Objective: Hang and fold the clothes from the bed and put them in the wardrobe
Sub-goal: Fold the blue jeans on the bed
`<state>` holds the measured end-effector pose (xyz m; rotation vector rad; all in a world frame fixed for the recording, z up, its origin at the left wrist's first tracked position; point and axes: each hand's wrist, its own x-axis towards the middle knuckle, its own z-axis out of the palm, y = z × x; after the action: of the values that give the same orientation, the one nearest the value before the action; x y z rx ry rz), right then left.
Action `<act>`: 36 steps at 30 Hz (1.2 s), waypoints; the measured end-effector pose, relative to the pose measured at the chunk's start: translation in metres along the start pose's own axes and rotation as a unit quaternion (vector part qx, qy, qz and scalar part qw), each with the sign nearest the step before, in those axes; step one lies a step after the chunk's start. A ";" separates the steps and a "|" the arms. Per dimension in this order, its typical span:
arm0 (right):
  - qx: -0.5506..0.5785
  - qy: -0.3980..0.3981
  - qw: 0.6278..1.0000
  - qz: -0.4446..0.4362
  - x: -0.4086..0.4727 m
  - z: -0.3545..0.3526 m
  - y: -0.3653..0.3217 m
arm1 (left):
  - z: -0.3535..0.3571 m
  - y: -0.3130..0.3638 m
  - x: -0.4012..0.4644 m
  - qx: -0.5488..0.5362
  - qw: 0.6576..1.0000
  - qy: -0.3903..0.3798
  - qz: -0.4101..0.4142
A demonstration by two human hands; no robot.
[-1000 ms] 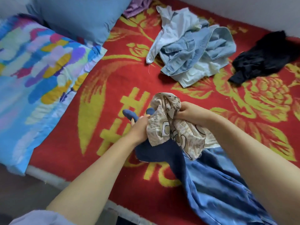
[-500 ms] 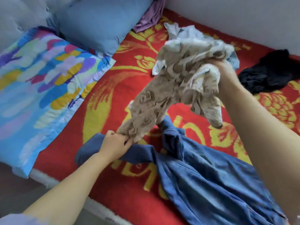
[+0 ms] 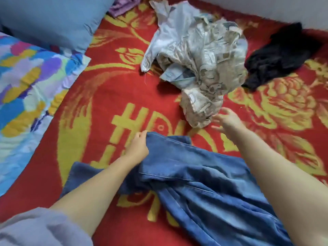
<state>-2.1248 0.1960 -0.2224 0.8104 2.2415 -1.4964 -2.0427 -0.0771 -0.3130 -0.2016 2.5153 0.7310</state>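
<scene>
Both hands work low over the bed: the left hand (image 3: 139,145) pinches the upper edge of the blue denim garment (image 3: 204,183), fingers curled round the fabric, likely to lift or straighten it for folding. The right hand (image 3: 229,121) hangs spread and blurred, holding nothing, just beside the lower end of the patterned beige garment (image 3: 209,77). That beige piece lies crumpled on top of the pale blue shirt (image 3: 170,32), probably put aside so the denim can be dealt with alone. The denim sprawls across the near part of the red and yellow blanket (image 3: 110,96), running off toward the bottom right. A black garment (image 3: 276,54) sits apart by the wall, a purple cloth (image 3: 122,6) at the top edge. To the left lie a blue pillow (image 3: 53,20) and a many-coloured quilt (image 3: 26,86). No wardrobe is in view.
</scene>
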 end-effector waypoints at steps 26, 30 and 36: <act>-0.430 -0.232 0.869 -0.078 -0.005 -0.012 0.089 | -0.193 -0.013 0.030 0.368 0.916 -0.144 0.068; -0.447 -0.038 0.886 -0.121 0.020 0.012 0.097 | -0.166 -0.027 0.072 0.381 0.923 -0.021 0.048; -0.371 -0.072 0.898 -0.223 -0.039 0.087 0.136 | -0.060 -0.059 0.058 0.325 0.927 -0.039 0.182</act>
<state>-2.0140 0.1442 -0.3344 -0.0518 2.6738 -0.6633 -2.1017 -0.1591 -0.3265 0.5265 2.5898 -0.0050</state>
